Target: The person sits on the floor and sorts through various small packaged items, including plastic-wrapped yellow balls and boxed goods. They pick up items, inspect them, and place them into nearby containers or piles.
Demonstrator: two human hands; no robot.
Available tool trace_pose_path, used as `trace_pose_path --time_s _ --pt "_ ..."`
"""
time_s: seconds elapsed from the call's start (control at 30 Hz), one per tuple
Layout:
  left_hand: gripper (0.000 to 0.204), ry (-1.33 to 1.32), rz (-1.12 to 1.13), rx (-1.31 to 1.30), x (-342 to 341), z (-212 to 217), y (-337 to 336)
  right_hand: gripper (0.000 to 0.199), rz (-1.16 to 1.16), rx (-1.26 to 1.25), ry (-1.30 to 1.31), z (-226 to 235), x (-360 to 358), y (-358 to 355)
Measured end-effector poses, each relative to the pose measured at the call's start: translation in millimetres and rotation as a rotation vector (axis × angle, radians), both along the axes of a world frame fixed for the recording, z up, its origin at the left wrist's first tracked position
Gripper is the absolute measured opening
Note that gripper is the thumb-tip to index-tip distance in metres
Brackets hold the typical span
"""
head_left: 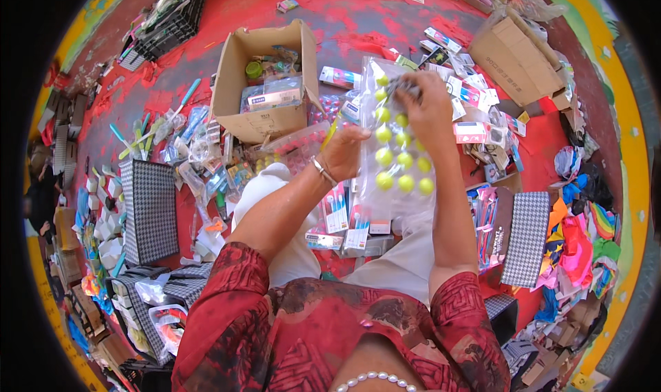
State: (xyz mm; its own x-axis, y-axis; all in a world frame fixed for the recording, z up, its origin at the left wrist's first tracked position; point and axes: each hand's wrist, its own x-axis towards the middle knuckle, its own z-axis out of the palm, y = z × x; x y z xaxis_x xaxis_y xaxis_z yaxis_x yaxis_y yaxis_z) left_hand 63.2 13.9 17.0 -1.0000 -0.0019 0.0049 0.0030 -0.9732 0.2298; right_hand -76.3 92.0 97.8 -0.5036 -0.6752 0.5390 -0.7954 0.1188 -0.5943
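Above my lap, my left hand (345, 152) is closed on the left edge of a flat clear plastic pack (372, 200). Rows of small yellow-green balls (384, 158) show in it. A thin yellow strip (330, 131) sticks up beside the left fingers; whether they hold it I cannot tell. Bent over the pack's upper part, my right hand (427, 97) pinches a small bunched grey thing (401, 89), perhaps cloth, against or just over its surface. That hand and forearm cover part of the pack's right side.
An open cardboard box (265, 123) with small packages stands ahead. Boxed goods (471, 92) lie scattered to the right near another carton (516, 61). Houndstooth-patterned boxes (148, 213) flank me. Colourful fabrics (578, 247) are heaped at right. A black crate (169, 30) sits far left.
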Motion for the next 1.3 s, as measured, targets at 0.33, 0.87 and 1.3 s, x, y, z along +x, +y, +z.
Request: trace_pose_path --time_s 0.33,0.87,1.3 --pt "0.051 -0.035 0.180 -0.285 13.9 15.0 -9.7 0.021 0.139 0.032 0.180 8.5 31.3 -11.6" --pt "0.067 0.047 0.083 -0.509 33.1 35.0 -24.3 0.017 0.200 -0.012 0.618 29.8 47.9 -44.3" --pt "0.080 0.122 0.132 -0.344 49.0 42.5 -37.2 0.038 -0.100 0.019 -0.730 101.7 -49.6 -25.5"
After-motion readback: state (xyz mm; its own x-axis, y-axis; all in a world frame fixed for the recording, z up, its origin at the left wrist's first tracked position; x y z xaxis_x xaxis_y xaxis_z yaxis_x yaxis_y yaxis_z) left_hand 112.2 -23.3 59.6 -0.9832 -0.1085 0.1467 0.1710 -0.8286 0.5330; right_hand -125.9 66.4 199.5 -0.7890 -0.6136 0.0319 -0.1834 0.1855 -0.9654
